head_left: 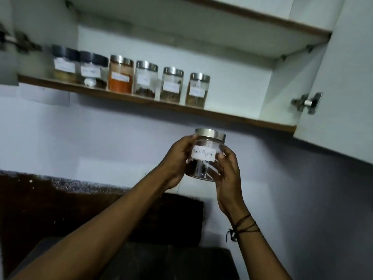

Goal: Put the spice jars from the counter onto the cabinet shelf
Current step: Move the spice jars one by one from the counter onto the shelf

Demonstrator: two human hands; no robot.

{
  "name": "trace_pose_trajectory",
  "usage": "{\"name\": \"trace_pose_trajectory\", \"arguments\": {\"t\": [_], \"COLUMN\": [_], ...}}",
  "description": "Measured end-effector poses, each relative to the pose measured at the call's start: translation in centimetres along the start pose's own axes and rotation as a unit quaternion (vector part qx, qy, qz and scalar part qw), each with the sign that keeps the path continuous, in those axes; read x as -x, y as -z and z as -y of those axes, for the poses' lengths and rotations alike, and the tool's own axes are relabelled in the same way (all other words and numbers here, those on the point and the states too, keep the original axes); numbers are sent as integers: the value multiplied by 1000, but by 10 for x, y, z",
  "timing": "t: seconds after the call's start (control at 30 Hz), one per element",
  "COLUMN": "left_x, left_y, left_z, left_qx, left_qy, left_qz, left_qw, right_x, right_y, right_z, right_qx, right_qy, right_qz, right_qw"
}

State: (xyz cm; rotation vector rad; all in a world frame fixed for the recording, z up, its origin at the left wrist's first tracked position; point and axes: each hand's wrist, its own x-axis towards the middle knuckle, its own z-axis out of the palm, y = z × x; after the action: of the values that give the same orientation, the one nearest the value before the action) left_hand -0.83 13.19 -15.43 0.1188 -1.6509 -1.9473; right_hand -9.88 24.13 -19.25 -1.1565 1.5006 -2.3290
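I hold a glass spice jar [205, 156] with a steel lid and a white label reading black pepper, dark contents at its bottom. My left hand [177, 158] grips its left side and my right hand [227, 170] grips its right side. The jar is in the air below the front edge of the cabinet shelf [232, 118]. On the shelf stand several labelled jars in a row: two with black lids [80, 65] at the left, an orange-filled one [120, 74], and three steel-lidded ones, the rightmost [197, 89] near the middle.
The shelf right of the row is bare white up to the cabinet side. An open cabinet door [339, 81] with a metal hinge [306, 103] hangs at the right. An upper shelf [262, 19] lies above. The dark counter [60, 199] runs below against the pale wall.
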Motion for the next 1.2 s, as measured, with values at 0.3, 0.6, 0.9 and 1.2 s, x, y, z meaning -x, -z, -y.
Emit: {"name": "trace_pose_trajectory", "arguments": {"t": [0.3, 0.6, 0.9, 1.2], "left_x": [-46, -122, -178, -203], "left_y": [-10, -45, -53, -58], "left_z": [-80, -113, -105, -96], "left_qx": [9, -143, -306, -457], "left_qy": [-136, -256, -188, -145], "left_qz": [-4, -194, -178, -145], "left_qw": [991, 936, 916, 866], "right_x": [-75, -162, -227, -254], "right_y": [-30, -26, -11, -12], "right_z": [68, 107, 90, 73], "right_qx": [103, 224, 354, 465], "right_qy": [150, 169, 113, 44], "right_qz": [-84, -140, -142, -55], "right_qw": [980, 950, 918, 883]}}
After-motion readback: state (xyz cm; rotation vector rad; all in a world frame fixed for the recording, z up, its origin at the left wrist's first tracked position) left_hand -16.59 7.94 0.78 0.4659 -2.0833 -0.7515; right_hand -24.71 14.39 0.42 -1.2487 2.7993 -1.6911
